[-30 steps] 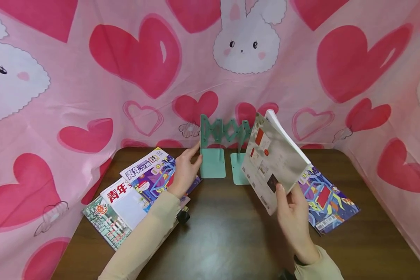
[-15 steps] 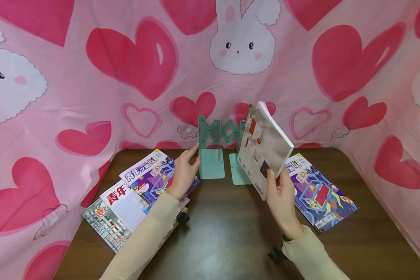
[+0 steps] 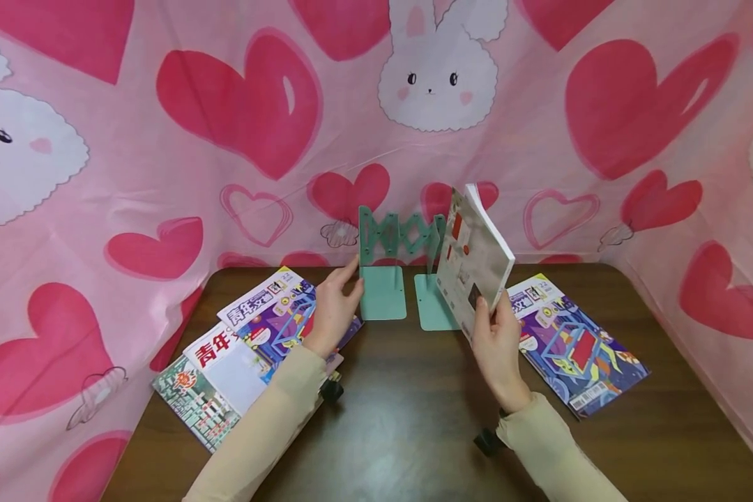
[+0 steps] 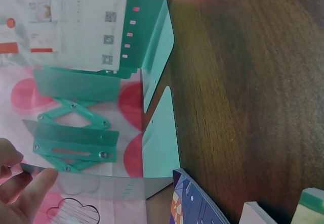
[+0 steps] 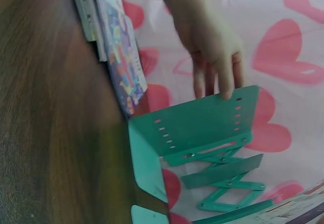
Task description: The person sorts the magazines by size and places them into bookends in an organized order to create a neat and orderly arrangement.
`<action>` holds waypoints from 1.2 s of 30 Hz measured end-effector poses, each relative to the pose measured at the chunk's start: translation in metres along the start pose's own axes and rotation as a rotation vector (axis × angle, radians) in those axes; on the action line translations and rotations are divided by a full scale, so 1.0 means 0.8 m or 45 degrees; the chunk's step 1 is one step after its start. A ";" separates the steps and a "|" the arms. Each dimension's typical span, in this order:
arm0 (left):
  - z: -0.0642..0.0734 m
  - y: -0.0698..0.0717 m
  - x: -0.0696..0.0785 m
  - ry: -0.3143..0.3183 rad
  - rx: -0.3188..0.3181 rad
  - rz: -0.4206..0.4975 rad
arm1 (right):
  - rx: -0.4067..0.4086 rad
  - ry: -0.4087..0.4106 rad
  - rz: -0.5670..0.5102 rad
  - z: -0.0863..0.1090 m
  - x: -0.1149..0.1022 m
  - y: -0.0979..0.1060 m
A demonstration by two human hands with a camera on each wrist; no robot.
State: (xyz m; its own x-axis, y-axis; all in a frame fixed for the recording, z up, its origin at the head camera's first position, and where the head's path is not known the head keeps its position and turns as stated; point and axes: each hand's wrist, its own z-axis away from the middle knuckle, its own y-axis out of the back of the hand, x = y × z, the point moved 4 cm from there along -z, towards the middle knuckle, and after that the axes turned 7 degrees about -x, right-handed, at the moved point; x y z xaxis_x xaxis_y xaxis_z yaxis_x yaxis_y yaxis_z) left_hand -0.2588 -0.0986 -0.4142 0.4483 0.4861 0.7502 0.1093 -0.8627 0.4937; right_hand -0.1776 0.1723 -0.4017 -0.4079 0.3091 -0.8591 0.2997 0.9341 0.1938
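A green metal expanding bookend stands at the back of the table, its zigzag links spread between upright plates. My left hand pinches the top edge of its left end plate, thumb on the inner side, as the right wrist view shows. My right hand grips a magazine by its lower edge, thumb on the grey back cover. Raised and tilted, the magazine overlaps the bookend's right end plate in the head view. In the left wrist view its back cover is beside the right plate, near its row of slots.
Several magazines lie fanned out at the left, partly under the left forearm. A purple-covered magazine lies on the right of the brown table. Pink cloth with hearts and rabbits hangs close behind the bookend.
The right hand has moved the magazine left, toward the bookend's right plate, uncovering more of the purple magazine. The left hand has stayed on the left plate.
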 end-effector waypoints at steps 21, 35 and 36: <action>0.002 0.001 0.000 0.017 -0.013 -0.014 | 0.098 -0.003 0.047 -0.018 0.049 -0.050; 0.002 0.000 0.002 0.031 -0.001 0.008 | 0.104 -0.024 0.089 -0.020 0.065 -0.056; 0.001 0.000 0.003 0.030 -0.003 0.008 | 0.102 -0.026 0.087 -0.021 0.065 -0.055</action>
State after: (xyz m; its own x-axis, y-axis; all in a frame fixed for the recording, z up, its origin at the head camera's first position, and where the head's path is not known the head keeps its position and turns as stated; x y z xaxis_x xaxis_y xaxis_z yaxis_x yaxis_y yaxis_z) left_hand -0.2573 -0.0977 -0.4128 0.4278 0.4836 0.7636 0.1042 -0.8656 0.4898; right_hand -0.2264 0.1501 -0.4471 -0.3670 0.3670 -0.8547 0.3945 0.8936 0.2143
